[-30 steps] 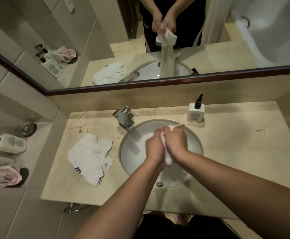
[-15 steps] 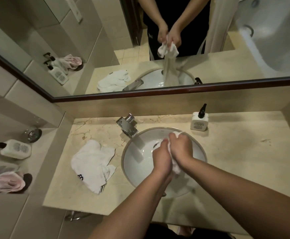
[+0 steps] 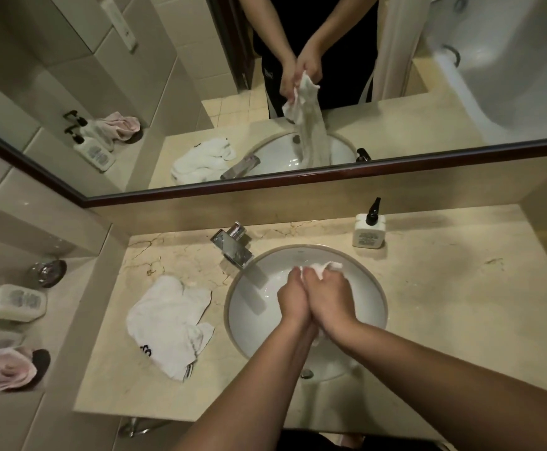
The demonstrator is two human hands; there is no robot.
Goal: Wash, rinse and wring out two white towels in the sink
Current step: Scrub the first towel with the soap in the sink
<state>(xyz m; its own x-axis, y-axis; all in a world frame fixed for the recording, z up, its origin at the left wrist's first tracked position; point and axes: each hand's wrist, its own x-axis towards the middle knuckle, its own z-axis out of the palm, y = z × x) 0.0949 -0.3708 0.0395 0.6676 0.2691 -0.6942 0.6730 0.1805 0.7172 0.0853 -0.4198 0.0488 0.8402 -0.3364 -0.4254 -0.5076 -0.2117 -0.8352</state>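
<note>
Over the round white sink, my left hand and my right hand press together, both shut on a white towel. Only its bunched top shows above my fingers; the mirror shows the rest hanging down into the basin. A second white towel with black markings lies crumpled on the counter, left of the sink and apart from my hands.
A chrome tap stands at the sink's back left, no water visible. A soap pump bottle sits behind the sink on the beige marble counter. The left ledge holds another bottle, a pink cloth and a metal dish.
My hands stay clasped on the towel over the basin, shifting their grip slightly along it. The view has tilted, moving the whole scene lower in the frame.
</note>
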